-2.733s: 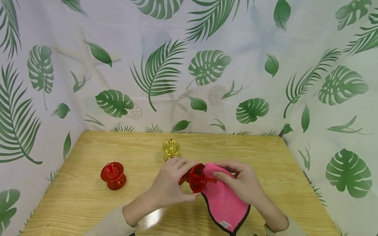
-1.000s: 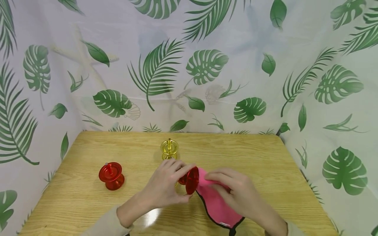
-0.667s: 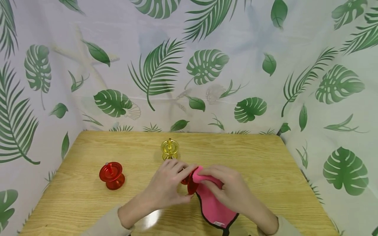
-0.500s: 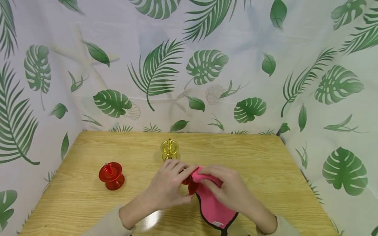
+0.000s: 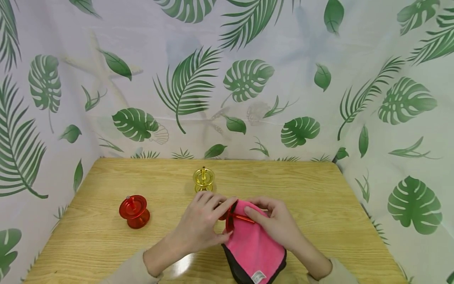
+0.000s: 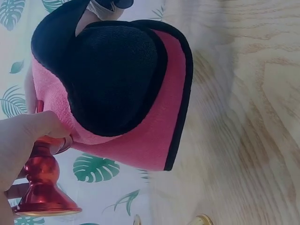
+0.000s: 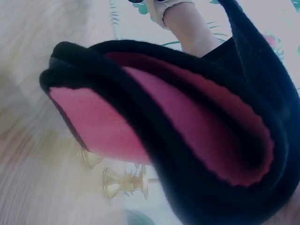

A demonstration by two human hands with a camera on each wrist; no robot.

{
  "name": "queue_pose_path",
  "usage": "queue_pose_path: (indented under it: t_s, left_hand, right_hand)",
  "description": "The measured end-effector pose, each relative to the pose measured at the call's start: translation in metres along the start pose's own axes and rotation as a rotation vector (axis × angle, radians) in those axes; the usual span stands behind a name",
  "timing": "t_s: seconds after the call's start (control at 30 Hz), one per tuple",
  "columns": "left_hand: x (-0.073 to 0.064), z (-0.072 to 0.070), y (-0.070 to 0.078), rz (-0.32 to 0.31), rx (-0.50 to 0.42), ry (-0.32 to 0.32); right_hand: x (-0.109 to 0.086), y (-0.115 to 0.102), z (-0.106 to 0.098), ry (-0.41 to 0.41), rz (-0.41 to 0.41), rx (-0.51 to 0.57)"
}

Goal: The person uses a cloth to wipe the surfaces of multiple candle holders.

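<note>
My left hand (image 5: pixel 200 225) grips a red metal candle holder (image 5: pixel 229 223), tilted on its side with its spike pointing right. In the left wrist view the holder's flared base (image 6: pixel 47 201) shows below my fingers. My right hand (image 5: pixel 280 223) pinches the upper part of a pink cloth (image 5: pixel 253 244) with black trim and a small white tag. The cloth lies against the holder's dish, behind the bare spike, and hangs down toward the table. In the right wrist view the folded cloth (image 7: pixel 103 122) hides most of my right hand.
A second red candle holder (image 5: pixel 134 211) stands upright on the wooden table (image 5: pixel 283 179) at the left. Behind my left hand stands a gold candle holder (image 5: pixel 203 179); the right wrist view shows another gold one (image 7: pixel 91 157) beside it. Leaf-printed sheeting surrounds the table.
My right hand wrapped the cloth over the spike and pressed it to the dish; now the cloth is spread out and the spike shows again. My left hand keeps its grip on the candle holder.
</note>
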State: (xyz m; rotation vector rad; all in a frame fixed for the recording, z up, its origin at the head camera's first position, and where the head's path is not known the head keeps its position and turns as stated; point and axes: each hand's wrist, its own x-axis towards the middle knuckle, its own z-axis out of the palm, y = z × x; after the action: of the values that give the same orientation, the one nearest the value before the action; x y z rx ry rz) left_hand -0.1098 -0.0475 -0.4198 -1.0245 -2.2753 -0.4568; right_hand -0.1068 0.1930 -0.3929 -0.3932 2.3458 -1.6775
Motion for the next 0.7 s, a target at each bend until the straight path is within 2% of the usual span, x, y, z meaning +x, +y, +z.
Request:
queue_pose_path:
  t_s: [0.1,0.17,0.27,0.43,0.5,0.6,0.7]
  left_hand:
    - [0.000,0.002,0.000,0.011,0.010,0.000]
    - [-0.001,0.003,0.000,0.018,0.017,-0.004]
    - [0.000,0.005,0.000,0.026,0.018,-0.009]
    - [-0.001,0.006,0.001,0.035,0.003,-0.007]
    - [-0.002,0.007,0.001,0.035,-0.003,-0.004]
    - [-0.002,0.006,0.001,0.022,-0.022,-0.004]
    - [-0.001,0.005,0.001,-0.003,-0.046,-0.023]
  right_hand:
    - [0.001,0.002,0.000,-0.005,-0.012,0.000]
    - [0.000,0.002,0.003,0.009,-0.072,-0.047]
    - [-0.003,0.003,0.007,0.048,-0.242,-0.186]
    - [-0.009,0.002,0.014,0.123,-0.567,-0.509]
    - [-0.010,0.001,0.014,0.144,-0.658,-0.599]
    - [-0.013,-0.002,0.013,0.167,-0.729,-0.667]
    - [-0.015,-0.004,0.011,0.183,-0.738,-0.676]
